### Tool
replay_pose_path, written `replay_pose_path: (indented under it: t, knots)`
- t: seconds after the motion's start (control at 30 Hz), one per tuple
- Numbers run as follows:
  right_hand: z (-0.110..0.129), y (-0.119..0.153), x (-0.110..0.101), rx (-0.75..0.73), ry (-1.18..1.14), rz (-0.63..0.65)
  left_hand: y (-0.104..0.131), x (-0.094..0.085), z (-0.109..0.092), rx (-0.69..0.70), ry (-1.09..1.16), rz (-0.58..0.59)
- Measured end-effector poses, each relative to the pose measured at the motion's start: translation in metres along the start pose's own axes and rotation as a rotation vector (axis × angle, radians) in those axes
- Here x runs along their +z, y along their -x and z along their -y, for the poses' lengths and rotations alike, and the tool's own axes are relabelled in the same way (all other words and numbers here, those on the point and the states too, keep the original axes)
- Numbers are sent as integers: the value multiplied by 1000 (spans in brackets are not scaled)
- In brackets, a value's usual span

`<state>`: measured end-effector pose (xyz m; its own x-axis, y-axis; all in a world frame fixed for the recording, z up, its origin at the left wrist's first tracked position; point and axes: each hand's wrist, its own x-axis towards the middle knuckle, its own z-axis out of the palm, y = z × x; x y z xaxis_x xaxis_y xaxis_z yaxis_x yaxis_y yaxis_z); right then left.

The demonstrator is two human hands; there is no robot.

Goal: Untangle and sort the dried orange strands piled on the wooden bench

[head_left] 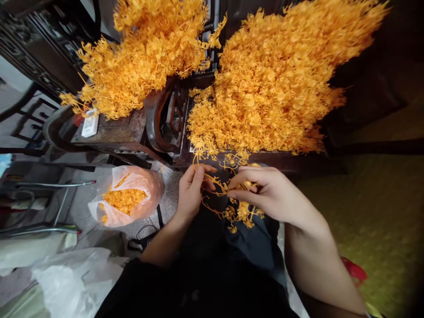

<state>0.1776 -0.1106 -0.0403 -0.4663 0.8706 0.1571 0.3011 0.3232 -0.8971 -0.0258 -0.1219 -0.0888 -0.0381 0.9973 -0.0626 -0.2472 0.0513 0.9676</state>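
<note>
Over my lap, my left hand (192, 190) pinches the stringy ends of a few orange artificial flower sprigs (243, 212). My right hand (265, 190) is closed on the same sprigs, thumb and fingertips together on their stems. Thin orange strands stretch between the two hands, and small flower heads dangle below the right one. Just beyond my hands, a large heap of the same orange sprigs (265, 84) covers a dark wooden seat. A second orange heap (142, 57) lies on the wooden furniture to the left.
A translucent plastic bag (152, 190) with orange pieces inside stands on the floor at left. A small white box (90, 123) lies by the left heap. A curved wooden armrest (157, 117) separates the heaps. White plastic sheeting (76, 278) is at lower left, a red object (354, 270) at right.
</note>
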Motion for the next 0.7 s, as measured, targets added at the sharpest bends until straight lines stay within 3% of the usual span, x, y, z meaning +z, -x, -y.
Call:
replay_pose_path:
  t: [0.17,0.2,0.33,0.37,0.47,0.6,0.63,0.7]
  knots:
    - [-1,12,6,-114,69,40,-2,-3,-1,21,111,54]
    - [-2,13,4,-100,61,-2,-2,-4,0,17,129,78]
    - [-8,3,0,118,36,-450,4,-6,4,-3,217,167]
    - [-10,-3,1,182,20,-497,6,-5,6,-9,232,185]
    - [-15,-24,10,281,-97,-448,10,-2,9,-42,237,218]
    - [-20,-50,18,233,-232,-250,13,-2,9,-96,237,214]
    - [-23,-56,15,218,-254,-265,14,-3,9,-111,254,204]
    - [-32,-69,4,211,-324,-439,15,-6,7,-144,311,181]
